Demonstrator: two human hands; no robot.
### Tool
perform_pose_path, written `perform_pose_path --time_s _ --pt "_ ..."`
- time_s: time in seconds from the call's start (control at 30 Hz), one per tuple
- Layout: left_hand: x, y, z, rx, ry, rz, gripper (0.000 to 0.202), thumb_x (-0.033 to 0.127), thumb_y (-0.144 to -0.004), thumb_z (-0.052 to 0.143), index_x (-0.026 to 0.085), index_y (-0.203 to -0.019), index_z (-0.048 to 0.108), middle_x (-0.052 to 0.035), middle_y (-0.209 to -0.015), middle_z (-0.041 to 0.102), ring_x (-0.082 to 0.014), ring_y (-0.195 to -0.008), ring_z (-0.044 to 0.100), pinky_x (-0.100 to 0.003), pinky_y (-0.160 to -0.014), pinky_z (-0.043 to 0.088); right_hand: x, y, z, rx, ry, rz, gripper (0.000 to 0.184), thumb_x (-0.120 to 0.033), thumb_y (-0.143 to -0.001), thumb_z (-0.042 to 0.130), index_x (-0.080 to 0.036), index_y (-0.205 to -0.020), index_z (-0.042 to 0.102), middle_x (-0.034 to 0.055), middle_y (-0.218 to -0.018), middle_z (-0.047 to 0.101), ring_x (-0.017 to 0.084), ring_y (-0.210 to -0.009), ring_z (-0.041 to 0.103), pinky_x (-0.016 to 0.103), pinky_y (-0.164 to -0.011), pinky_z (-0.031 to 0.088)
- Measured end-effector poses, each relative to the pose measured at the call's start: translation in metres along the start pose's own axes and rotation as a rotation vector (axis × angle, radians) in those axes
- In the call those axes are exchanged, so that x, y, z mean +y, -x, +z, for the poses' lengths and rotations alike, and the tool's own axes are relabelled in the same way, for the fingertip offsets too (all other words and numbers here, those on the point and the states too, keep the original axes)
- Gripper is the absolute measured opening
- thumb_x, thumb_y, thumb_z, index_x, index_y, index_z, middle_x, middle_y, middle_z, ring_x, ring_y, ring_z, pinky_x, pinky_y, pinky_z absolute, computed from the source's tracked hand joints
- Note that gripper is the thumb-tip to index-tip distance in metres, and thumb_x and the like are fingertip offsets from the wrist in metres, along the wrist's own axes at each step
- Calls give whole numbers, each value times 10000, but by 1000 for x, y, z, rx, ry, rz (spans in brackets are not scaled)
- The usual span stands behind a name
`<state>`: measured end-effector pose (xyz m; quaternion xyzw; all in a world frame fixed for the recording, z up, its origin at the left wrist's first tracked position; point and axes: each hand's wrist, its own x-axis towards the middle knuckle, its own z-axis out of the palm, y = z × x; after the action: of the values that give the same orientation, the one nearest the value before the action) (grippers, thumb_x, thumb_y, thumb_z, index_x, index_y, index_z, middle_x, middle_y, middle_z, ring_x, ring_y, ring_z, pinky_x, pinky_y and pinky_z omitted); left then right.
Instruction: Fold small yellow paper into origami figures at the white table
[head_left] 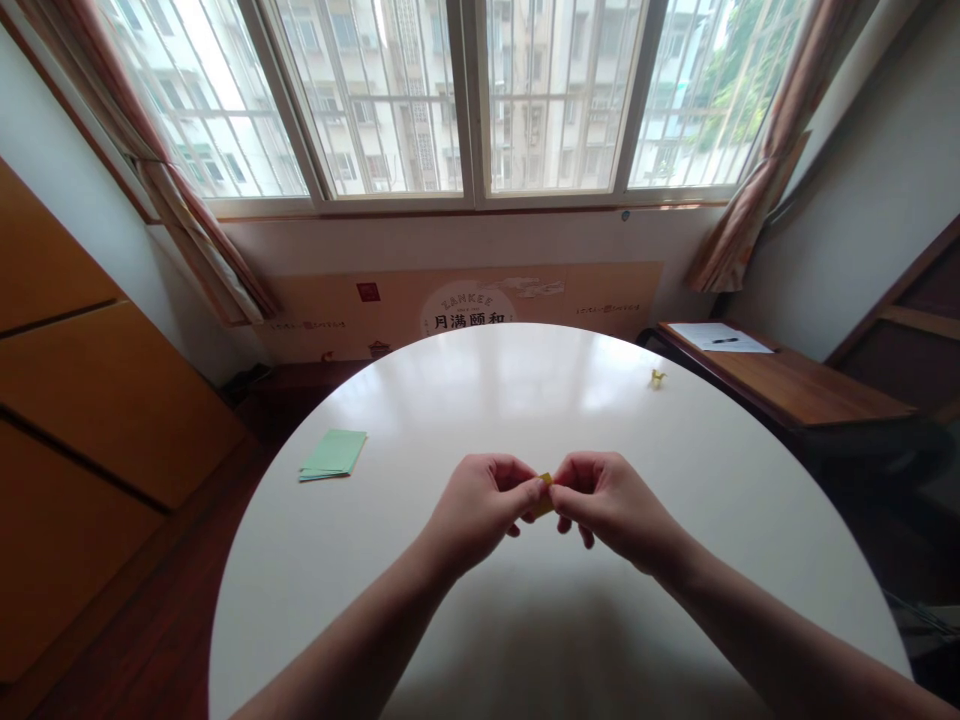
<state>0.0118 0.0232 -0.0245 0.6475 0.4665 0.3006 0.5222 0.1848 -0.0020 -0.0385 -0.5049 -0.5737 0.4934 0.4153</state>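
A round, glossy white table stands before a barred window. Bare forearms slant inward above it; the left hand and right hand nearly meet, fingers curled, each grip pinching the small yellow paper-like piece between them.

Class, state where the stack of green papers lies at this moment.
In the head view, the green papers lie near the left edge of the round white table, to the left of the person's left hand.
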Motion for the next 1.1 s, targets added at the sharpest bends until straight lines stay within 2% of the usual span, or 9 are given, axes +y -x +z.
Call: perform_pose_path --time_s 0.2,0.4,0.57,0.67,0.8,0.93,1.1 --pt "4 4 -2 10 -14 22 192 310 -782 680 125 -775 732 -60 -705 702 -153 -638 625 -199 -481 482 1 -1 0 -26 12 18 71 -171 -728 557 -174 -658 558 -7 -559 602 151 -506 637 165 -341 390" --pt "5 5 -1 9 -11 23 189 307 -775 682 125 -760 731 -56 -680 689 -155 -629 622 -200 -471 481 6 -3 -1 -72 -40 80 85 -180 -719 539 -205 -656 488 -43 -473 551 120 -400 551 161 -315 346" --pt "10 3 -9 99 66 9 179 296 -757 690 119 -772 715 -55 -696 689 -140 -610 603 -188 -451 467 12 -7 -7 -60 11 70 83 -164 -732 502 -207 -664 482 -59 -422 506 99 -358 471 161 -314 326" --pt "12 3 -15 126 115 -20 200 315 -742 708 115 -748 703 -60 -690 687 -141 -615 609 -181 -444 456 9 -8 -13 -44 -81 63 43 -167 -740 494 -198 -734 523 -57 -485 514 98 -392 467 161 -313 326" --pt "14 3 -14 110 150 -57 233 343 -710 734 114 -710 691 -55 -666 672 -140 -603 607 -183 -442 443 1 -5 -15 -42 -226 35 153 -221 -774 512 -178 -894 598 -28 -665 543 110 -501 527 158 -318 353" --pt "12 3 -9 87 172 -82 230 345 -702 738 126 -682 671 -43 -644 659 -137 -589 597 -185 -442 426 -2 -2 -10 -96 -225 18 136 -252 -778 543 -164 -859 608 -3 -715 560 117 -528 548 154 -309 360" --pt "12 4 -5 54 164 -87 217 330 -704 740 130 -680 661 -41 -626 648 -135 -574 581 -187 -438 410 -1 0 -1 -148 -208 3 99 -261 -788 567 -166 -802 590 -14 -685 560 108 -512 550 138 -304 358"
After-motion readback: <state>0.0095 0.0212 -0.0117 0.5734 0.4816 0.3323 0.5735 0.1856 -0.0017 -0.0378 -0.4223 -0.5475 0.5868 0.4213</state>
